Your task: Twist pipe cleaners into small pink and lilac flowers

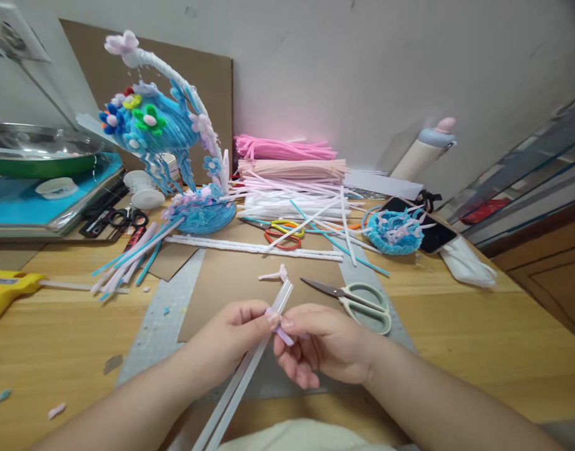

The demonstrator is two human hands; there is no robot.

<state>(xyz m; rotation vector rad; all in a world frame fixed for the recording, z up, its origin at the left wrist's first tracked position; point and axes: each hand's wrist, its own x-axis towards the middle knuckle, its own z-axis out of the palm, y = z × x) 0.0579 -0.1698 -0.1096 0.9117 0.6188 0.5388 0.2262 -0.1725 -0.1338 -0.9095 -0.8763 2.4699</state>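
Two long translucent white sticks (pixel 244 379) run up from the bottom edge, side by side, between my hands. My left hand (pixel 247 335) is closed round them near their upper end, thumb and fingers pinched. A short lilac fuzzy strip (pixel 284 336) lies across the sticks, and my right hand (pixel 322 341) pinches it between thumb and forefinger, its other fingers loosely curled. Just beyond the stick tips is a small pale pink fuzzy piece (pixel 274 274). Green-handled scissors (pixel 366 305) rest to the right on the cardboard and mat.
A blue flowered pipe-cleaner ornament (pixel 156 122) stands at the back left. Bundled pink stems (pixel 287 149) lie along the wall. Red-and-yellow-handled scissors (pixel 284 233) are nearer. A yellow glue gun (pixel 10 291) sits at far left, a blue fuzzy ring (pixel 394 232) at right.
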